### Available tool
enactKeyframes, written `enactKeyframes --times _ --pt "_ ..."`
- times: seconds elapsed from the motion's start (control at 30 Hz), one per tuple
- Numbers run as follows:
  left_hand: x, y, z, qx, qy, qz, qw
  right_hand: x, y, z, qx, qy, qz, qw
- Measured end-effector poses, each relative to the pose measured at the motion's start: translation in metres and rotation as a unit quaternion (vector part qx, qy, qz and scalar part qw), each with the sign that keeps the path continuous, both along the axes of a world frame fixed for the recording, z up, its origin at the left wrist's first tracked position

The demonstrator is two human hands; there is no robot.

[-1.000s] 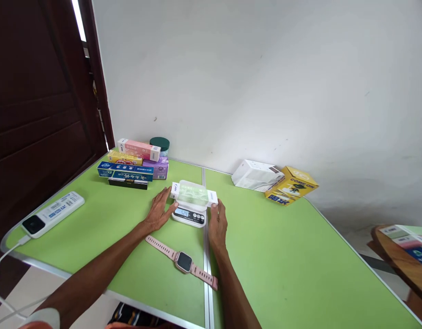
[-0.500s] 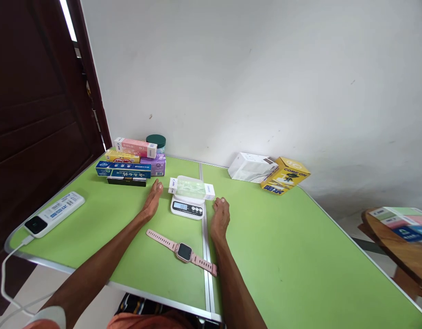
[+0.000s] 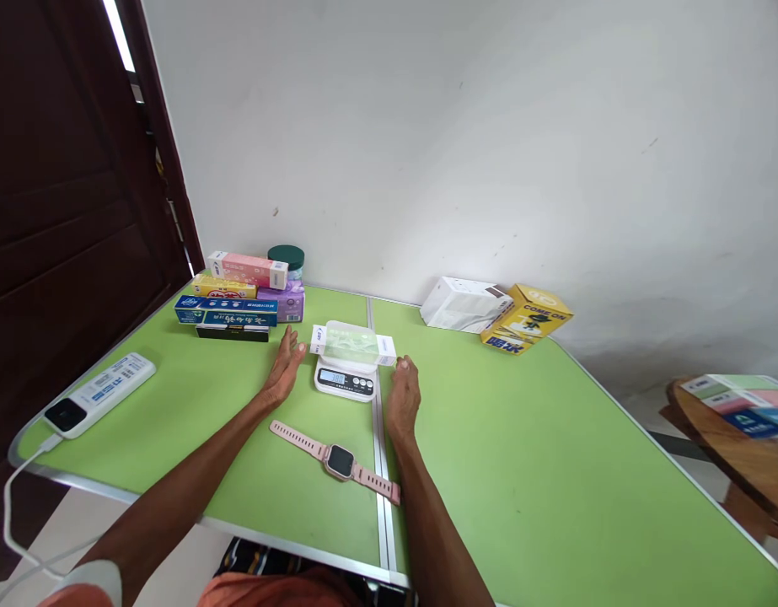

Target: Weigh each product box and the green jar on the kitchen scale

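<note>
A long, thin white-and-green carton [image 3: 351, 345] lies across the pan of a small white digital kitchen scale [image 3: 346, 383], whose display is lit. Just left of the carton's end is my left hand [image 3: 285, 369], fingers stretched and thumb apart, holding nothing. At the other end, my right hand [image 3: 404, 396] stands close beside the carton with loosely bent fingers. Whether its fingertips touch the carton I cannot tell. A pink-strapped smartwatch [image 3: 340, 463] lies face up on the green table [image 3: 528, 455], between my forearms.
Several cartons, including a pink carton [image 3: 248, 270] and a blue carton [image 3: 228, 310], are stacked at back left by a green-lidded jar [image 3: 286, 256]. A white box [image 3: 461, 305] and yellow box [image 3: 526, 319] stand against the wall. A cabled white device [image 3: 101, 393] lies left.
My left hand has moved slightly right and its thumb has spread toward the carton. My right hand has come a little nearer to the carton's right end. The carton stays on the scale.
</note>
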State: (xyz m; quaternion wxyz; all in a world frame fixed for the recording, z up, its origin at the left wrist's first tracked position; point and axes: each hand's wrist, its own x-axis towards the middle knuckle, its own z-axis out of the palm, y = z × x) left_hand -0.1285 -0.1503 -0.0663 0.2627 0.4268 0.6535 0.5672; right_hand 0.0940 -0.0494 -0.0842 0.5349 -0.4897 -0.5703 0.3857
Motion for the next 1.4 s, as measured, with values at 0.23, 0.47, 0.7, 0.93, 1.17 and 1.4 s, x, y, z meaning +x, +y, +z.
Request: enactKeyframes --times 0.23,0.47,0.7,0.93,1.17,1.4 --pt "0.014 -0.009 0.001 -0.015 0.156 -0.069 0.985 -0.003 -0.006 0.013 -0.026 -0.023 0.048 0.998" --pt "0.017 -0.012 0.011 -0.013 0.187 -0.124 0.974 -0.002 -0.006 0.024 0.006 0.004 0.056 0.998" --pt "0.081 0.006 0.026 0.014 0.237 -0.232 0.943 0.068 0.006 0.038 0.012 0.021 -0.097 0.995" --pt "0.185 0.072 0.025 -0.104 0.16 -0.352 0.916 0.176 0.034 0.027 -0.069 -0.083 -0.18 0.978" --pt "0.238 0.133 0.01 -0.157 0.243 -0.334 0.897 0.217 0.085 -0.011 -0.038 -0.215 -0.152 0.964" --pt "0.248 0.195 0.009 -0.168 0.307 -0.296 0.889 0.207 0.15 -0.012 -0.046 -0.325 -0.183 0.927"
